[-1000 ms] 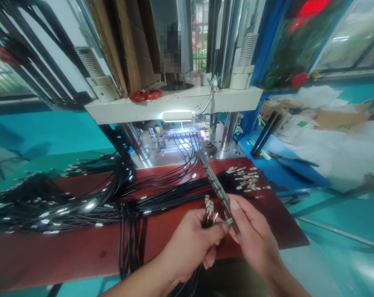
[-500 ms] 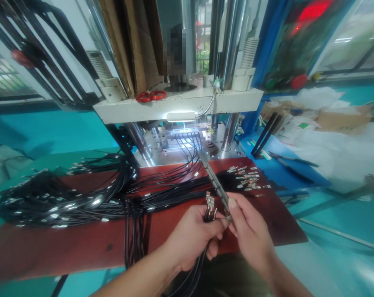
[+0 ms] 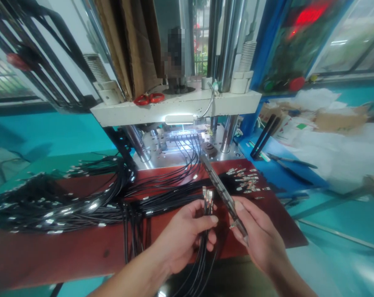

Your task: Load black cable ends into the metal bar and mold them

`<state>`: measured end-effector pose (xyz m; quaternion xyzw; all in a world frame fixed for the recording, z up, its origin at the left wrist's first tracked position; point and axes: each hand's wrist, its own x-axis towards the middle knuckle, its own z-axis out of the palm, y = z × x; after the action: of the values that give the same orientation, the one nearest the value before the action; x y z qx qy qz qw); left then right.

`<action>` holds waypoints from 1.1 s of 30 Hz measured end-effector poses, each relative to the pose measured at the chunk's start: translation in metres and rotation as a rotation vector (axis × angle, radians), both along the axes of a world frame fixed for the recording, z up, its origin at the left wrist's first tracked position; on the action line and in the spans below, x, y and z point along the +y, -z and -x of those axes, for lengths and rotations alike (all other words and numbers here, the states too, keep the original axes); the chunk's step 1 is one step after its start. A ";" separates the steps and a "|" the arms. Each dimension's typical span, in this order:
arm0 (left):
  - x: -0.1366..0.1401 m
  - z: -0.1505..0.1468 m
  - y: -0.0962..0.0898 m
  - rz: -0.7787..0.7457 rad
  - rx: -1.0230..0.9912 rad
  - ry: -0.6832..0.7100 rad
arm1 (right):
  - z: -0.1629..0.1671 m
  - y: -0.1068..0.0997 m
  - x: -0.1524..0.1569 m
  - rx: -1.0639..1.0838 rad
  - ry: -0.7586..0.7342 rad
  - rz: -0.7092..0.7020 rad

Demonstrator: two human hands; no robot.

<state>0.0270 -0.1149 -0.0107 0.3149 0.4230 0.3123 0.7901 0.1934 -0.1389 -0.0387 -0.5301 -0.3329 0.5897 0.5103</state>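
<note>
My left hand (image 3: 190,231) is closed around a small bunch of black cables (image 3: 202,243), whose metal connector ends (image 3: 208,196) point up above the thumb. To its right, my right hand (image 3: 258,231) grips the near end of a long, narrow metal bar with slots (image 3: 219,185). The bar slants away toward the press, its far end above the red board (image 3: 81,255). A tiny connector end shows by the right fingertips; whether it sits in the bar I cannot tell. Behind, cables (image 3: 187,144) run out of the lit press mould (image 3: 182,134).
A large coil of black cables (image 3: 50,206) lies on the board's left, with loose connector ends (image 3: 245,179) at right. Red-handled scissors (image 3: 149,98) rest on the white press plate (image 3: 224,103). Pliers (image 3: 294,161) lie on the blue surface at right.
My right hand has shifted slightly right and nearer with the bar. My left hand has drawn apart from the bar, still holding the cable bunch.
</note>
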 end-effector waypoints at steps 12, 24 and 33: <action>-0.001 -0.012 0.000 0.035 0.050 0.026 | -0.001 -0.004 0.000 -0.031 -0.026 0.021; 0.000 -0.016 0.003 -0.016 0.100 0.105 | 0.000 0.001 -0.001 -0.079 -0.064 -0.054; 0.003 -0.014 0.003 -0.010 0.095 0.115 | 0.001 -0.006 -0.003 -0.184 -0.108 -0.061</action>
<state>0.0413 -0.1117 -0.0135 0.3570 0.4395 0.2533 0.7844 0.1926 -0.1417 -0.0328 -0.5475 -0.4241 0.5549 0.4610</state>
